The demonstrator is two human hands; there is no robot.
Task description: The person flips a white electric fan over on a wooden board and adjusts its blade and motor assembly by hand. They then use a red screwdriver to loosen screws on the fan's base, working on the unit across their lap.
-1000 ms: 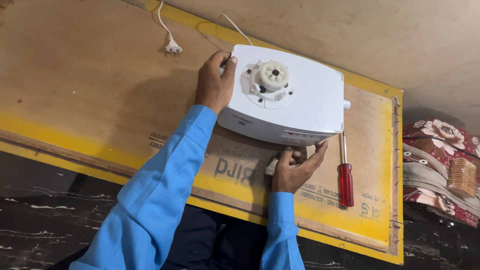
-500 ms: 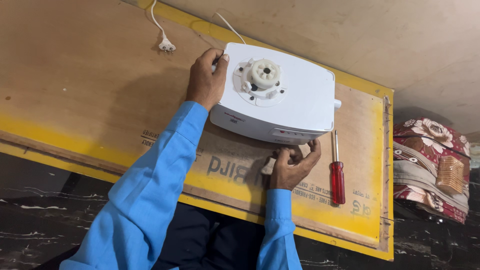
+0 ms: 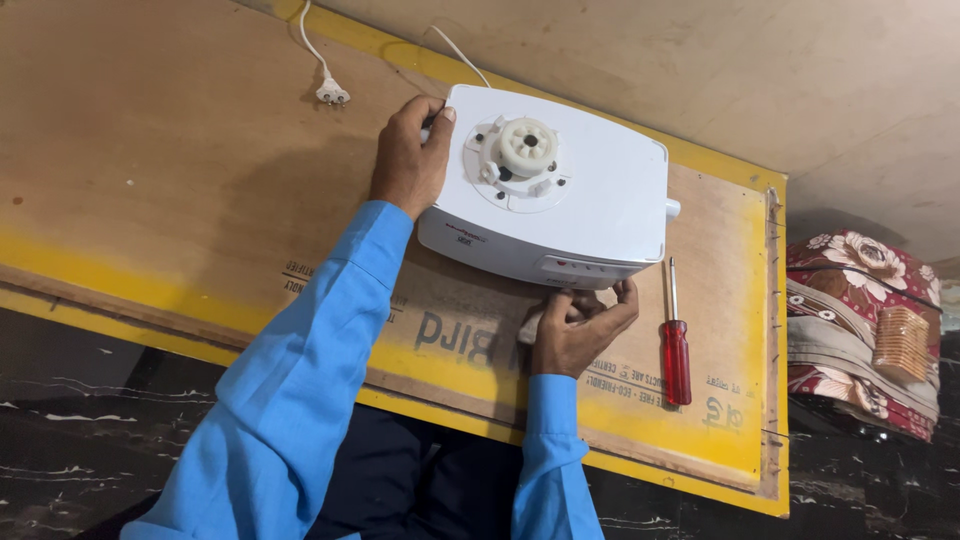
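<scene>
A white appliance base with a round white coupling on top lies on a plywood board. My left hand grips its far left corner, thumb on the top face. My right hand holds the near edge from below, fingers curled against the front panel. A small white piece shows at the palm; what it is cannot be told. Both arms wear blue sleeves.
A red-handled screwdriver lies on the board just right of my right hand. The white cord and its plug trail off at the back. Folded floral fabric sits at the right. Dark stone floor lies below the board.
Both hands keep their hold on the appliance base. The view has shifted a little, so everything sits slightly further left in the picture.
</scene>
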